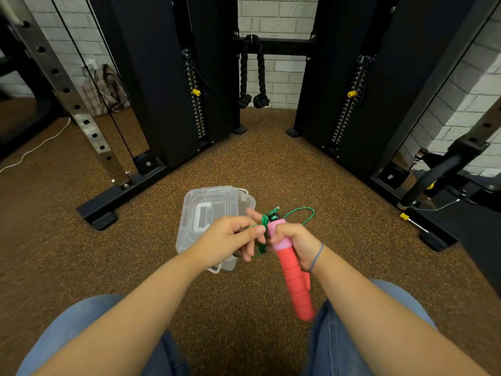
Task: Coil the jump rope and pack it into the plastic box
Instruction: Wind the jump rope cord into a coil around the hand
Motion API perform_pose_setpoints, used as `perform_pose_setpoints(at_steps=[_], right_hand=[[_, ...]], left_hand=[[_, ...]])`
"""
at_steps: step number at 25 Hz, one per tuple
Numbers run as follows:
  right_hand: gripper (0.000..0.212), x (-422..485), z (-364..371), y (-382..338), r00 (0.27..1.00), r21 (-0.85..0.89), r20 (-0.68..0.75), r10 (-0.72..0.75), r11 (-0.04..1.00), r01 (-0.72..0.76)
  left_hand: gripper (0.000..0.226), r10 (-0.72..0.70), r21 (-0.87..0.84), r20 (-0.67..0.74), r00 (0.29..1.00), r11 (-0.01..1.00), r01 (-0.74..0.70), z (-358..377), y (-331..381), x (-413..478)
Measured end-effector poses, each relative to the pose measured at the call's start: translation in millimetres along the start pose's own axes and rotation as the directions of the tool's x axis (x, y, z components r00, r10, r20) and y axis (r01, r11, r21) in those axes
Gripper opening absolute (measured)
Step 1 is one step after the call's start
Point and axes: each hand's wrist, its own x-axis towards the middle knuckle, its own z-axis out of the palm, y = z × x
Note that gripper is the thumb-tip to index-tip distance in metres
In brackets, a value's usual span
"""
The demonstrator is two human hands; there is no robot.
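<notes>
head view | right hand (pixel 294 244) fisted on pink foam handles (pixel 291 264) | left hand (pixel 230 237) pinches green cord (pixel 302 213), coiling unfinished | clear plastic box (pixel 208 215) on floor, unpacked

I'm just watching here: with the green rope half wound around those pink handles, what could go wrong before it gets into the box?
The green cord has a slack loop sticking out past the right hand, so it may snag or unwind. The left hand only pinches the cord with its fingertips, so the wrap could slip loose. The clear plastic box on the floor looks closed with its lid on, so a hand must let go to open it, and the coil around the pink handles may spring apart.
</notes>
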Motion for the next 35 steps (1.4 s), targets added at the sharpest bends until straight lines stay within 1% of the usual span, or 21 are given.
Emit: perform_pose_setpoints(at_steps=[1, 2, 3, 4, 5, 6, 8, 10, 11, 13, 16, 19, 21, 23, 25, 26, 27, 29, 30, 32, 35], right_hand=[[0.045, -0.2, 0.9, 2.2, 0.999, -0.082, -0.016, 0.043, 0.996, -0.045], [0.037, -0.3, 3.5, 4.9, 0.998, -0.154, -0.014, 0.068, 0.986, -0.070], [0.040, 1.5, 3.5, 8.9, 0.996, -0.212, -0.009, 0.090, 0.973, -0.090], [0.049, 2.4, 4.2, 11.7, 0.995, -0.238, 0.013, 0.095, 0.967, -0.089], [0.057, 2.5, 4.8, 14.0, 0.993, -0.226, 0.037, 0.114, 0.969, -0.103], [0.060, 3.6, 4.2, 15.8, 0.989, -0.211, 0.066, 0.133, 0.970, -0.116], [0.060, 1.3, 4.7, 13.3, 0.983, -0.315, 0.085, 0.160, 0.941, -0.125], [0.065, -0.4, 3.4, 10.2, 0.984, -0.517, 0.085, 0.159, 0.851, -0.093], [0.066, -1.7, 3.4, 8.4, 0.984, -0.565, 0.093, 0.150, 0.822, -0.072], [0.058, -4.0, 3.5, 7.3, 0.986, -0.568, 0.116, 0.120, 0.823, -0.034], [0.039, -7.6, 4.9, 5.1, 0.975, -0.501, 0.213, 0.062, 0.864, 0.055], [0.041, -12.3, 7.2, 3.6, 0.954, -0.418, 0.288, 0.089, 0.907, 0.042], [0.046, -16.8, 12.0, 3.0, 0.920, -0.316, 0.384, 0.080, 0.947, 0.050], [0.060, -18.4, 16.7, 2.7, 0.886, -0.153, 0.462, 0.022, 0.987, 0.056], [0.067, -17.2, 18.9, 0.0, 0.847, 0.051, 0.528, -0.067, 0.998, 0.047], [0.069, -17.0, 19.6, -2.1, 0.832, 0.157, 0.541, -0.122, 0.987, 0.042], [0.073, -16.5, 18.4, -3.4, 0.829, 0.257, 0.530, -0.176, 0.966, 0.040], [0.084, -16.0, 15.7, -8.1, 0.844, 0.438, 0.471, -0.257, 0.898, 0.029], [0.089, -16.2, 14.3, -10.6, 0.850, 0.510, 0.436, -0.296, 0.859, 0.037], [0.095, -15.9, 11.0, -15.0, 0.877, 0.583, 0.349, -0.330, 0.809, 0.073], [0.095, -14.9, 4.4, -16.4, 0.900, 0.606, 0.257, -0.353, 0.784, 0.135]], left_hand=[[0.025, 0.003, 0.005, -0.009, 1.000, 1.000, -0.003, -0.3, 0.7, -0.3], [0.027, 0.004, 0.009, -0.025, 1.000, 1.000, -0.004, -1.1, 2.1, -0.4], [0.029, 0.008, 0.017, -0.049, 0.999, 1.000, -0.007, -2.3, 3.7, -0.3], [0.030, 0.016, 0.029, -0.076, 0.997, 0.999, -0.014, -3.8, 5.8, -0.1], [0.031, 0.026, 0.032, -0.104, 0.994, 0.999, -0.023, -5.2, 7.4, 0.3], [0.031, 0.036, 0.024, -0.129, 0.991, 0.999, -0.033, -6.5, 8.6, 0.1], [0.030, 0.055, 0.017, -0.169, 0.984, 0.998, -0.053, -9.2, 9.2, 0.2], [0.030, 0.071, 0.030, -0.200, 0.977, 0.997, -0.067, -12.2, 6.6, 1.4], [0.030, 0.076, 0.028, -0.210, 0.975, 0.997, -0.072, -13.8, 4.8, 2.6], [0.032, 0.080, -0.004, -0.226, 0.971, 0.997, -0.082, -15.7, 2.3, 5.1], [0.032, 0.077, -0.069, -0.274, 0.959, 0.993, -0.099, -16.6, -0.6, 8.0], [0.031, 0.018, -0.129, -0.299, 0.954, 0.990, -0.060, -18.4, -6.1, 12.3], [0.032, -0.031, -0.145, -0.287, 0.957, 0.989, -0.012, -17.4, -10.8, 14.1], [0.032, -0.082, -0.120, -0.223, 0.971, 0.991, 0.056, -12.8, -13.8, 13.5], [0.034, -0.122, -0.160, -0.035, 0.992, 0.980, 0.115, -2.9, -8.9, 9.2], [0.032, -0.121, -0.164, 0.054, 0.991, 0.978, 0.128, 3.0, -5.9, 6.9], [0.032, -0.129, -0.116, 0.072, 0.989, 0.984, 0.137, 7.3, -3.8, 6.0], [0.035, -0.156, -0.017, -0.034, 0.987, 0.988, 0.156, 11.6, -6.1, 9.0], [0.035, -0.153, 0.024, -0.038, 0.987, 0.988, 0.154, 12.5, -8.7, 9.4], [0.033, -0.156, 0.023, 0.059, 0.986, 0.988, 0.155, 13.6, -12.4, 8.8], [0.026, -0.171, -0.003, 0.170, 0.970, 0.985, 0.175, 13.7, -11.6, 6.8]])
